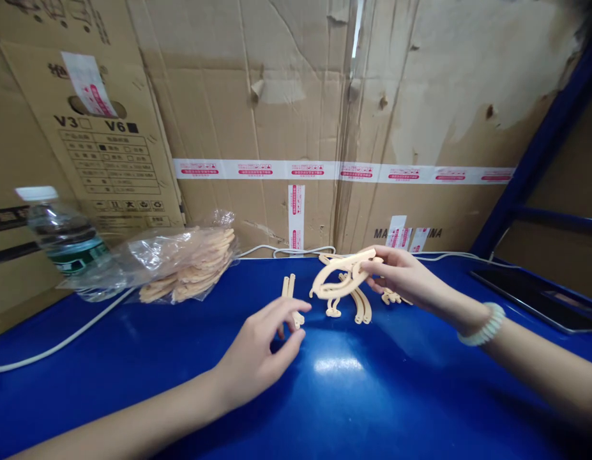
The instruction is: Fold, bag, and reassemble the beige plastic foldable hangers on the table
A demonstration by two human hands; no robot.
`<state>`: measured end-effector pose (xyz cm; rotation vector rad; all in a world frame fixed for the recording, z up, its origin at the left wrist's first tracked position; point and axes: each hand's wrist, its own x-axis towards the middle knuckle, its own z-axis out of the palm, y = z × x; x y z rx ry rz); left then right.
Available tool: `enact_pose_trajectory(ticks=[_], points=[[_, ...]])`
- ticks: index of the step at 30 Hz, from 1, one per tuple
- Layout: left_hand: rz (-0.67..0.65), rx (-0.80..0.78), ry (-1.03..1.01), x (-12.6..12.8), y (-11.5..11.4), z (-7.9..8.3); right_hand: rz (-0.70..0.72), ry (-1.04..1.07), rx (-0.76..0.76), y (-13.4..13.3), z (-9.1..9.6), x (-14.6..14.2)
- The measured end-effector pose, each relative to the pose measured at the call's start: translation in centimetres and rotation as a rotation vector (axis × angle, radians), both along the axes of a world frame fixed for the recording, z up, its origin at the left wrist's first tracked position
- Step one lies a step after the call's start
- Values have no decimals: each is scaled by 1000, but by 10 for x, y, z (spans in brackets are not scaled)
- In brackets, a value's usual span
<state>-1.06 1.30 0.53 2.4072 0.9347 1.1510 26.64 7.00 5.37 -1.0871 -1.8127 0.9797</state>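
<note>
My right hand (391, 268) is closed on a few curved, cream-coloured flat pieces (341, 263), held above the blue tabletop. Their far ends point left, and my fingers cover the near ends. My left hand (267, 345) hovers lower and to the left, thumb and fingers apart, with nothing visible between them. Just behind its fingertips lie two narrow straight cream pieces (288, 286). Beneath the held pieces rest a pair of curved strips (361, 306) and a small forked piece (333, 308). More small cream pieces (391, 297) are partly hidden behind my right hand.
On the left, a clear plastic bag (195, 262) holds many similar pieces, beside a water bottle (66, 236). A dark phone-like slab (535, 297) lies at the right. White cable (75, 335) crosses the blue table (343, 402). Cardboard (276, 128) walls the back; a blue post (530, 147) stands right.
</note>
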Motion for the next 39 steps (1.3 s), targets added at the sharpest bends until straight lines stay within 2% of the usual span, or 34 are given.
enact_pose_trajectory(ticks=[2, 4, 7, 11, 16, 23, 28, 32, 35, 39], points=[[70, -289, -144, 5, -4, 4, 44, 127, -75, -23, -5, -11], [63, -553, -232, 11, -10, 6, 64, 143, -132, -42, -13, -22], [10, -732, -213, 19, -20, 5, 134, 146, -216, -61, -23, -36], [-71, -769, -150, 25, -27, -1, 162, 259, -287, -70, -28, -40], [-6, -731, -323, 22, -25, -4, 177, 237, -379, -62, -24, -32], [113, -602, -558, 17, -16, 2, -6, 230, -270, -54, -17, -24], [143, -578, -586, 12, -14, 5, -34, 327, -335, -55, -15, -23], [177, -575, -543, 10, -15, 5, -87, 425, -330, -50, -15, -18], [125, -565, -452, 10, -17, 5, -50, 469, -364, -47, -19, -17], [-73, -633, -297, 11, -20, 4, 10, 485, -436, -50, -31, -26]])
